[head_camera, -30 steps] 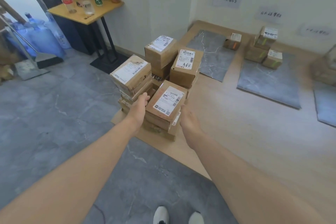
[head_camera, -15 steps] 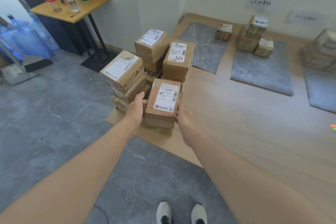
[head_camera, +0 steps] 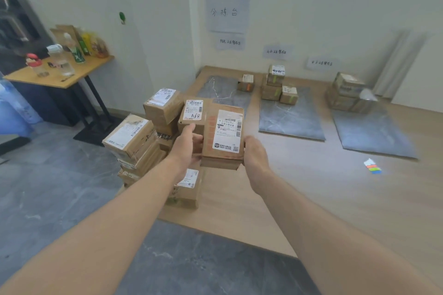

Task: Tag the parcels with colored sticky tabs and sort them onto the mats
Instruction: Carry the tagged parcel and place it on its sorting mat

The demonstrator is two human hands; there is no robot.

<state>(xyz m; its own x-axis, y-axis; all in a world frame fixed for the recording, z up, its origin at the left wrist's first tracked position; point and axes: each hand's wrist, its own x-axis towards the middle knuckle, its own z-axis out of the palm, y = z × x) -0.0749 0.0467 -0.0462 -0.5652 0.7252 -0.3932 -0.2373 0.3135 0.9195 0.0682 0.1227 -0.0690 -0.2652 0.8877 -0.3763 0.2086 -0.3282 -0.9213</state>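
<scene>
I hold a brown cardboard parcel [head_camera: 223,137] with a white shipping label in the air above the pile, my left hand [head_camera: 188,145] on its left side and my right hand [head_camera: 254,154] on its right. Below and left stands the pile of untagged parcels [head_camera: 134,139], one marked "A68" [head_camera: 193,112]. Three grey mats lie by the far wall: the left mat [head_camera: 220,91] with one tagged parcel [head_camera: 245,82], the middle mat [head_camera: 291,120] with three [head_camera: 275,84], the right mat [head_camera: 374,135] with several [head_camera: 347,93]. A pad of colored sticky tabs [head_camera: 372,166] lies on the wooden floor.
A wooden side table [head_camera: 64,74] with bottles stands at the left wall, blue water jugs [head_camera: 14,108] beside it. Paper signs [head_camera: 227,14] hang on the wall above the mats. Grey tile floor [head_camera: 52,187] lies left and near me.
Both hands lifted the parcel off the pile and raised it. My view tilted upward, showing more of the wall and the window.
</scene>
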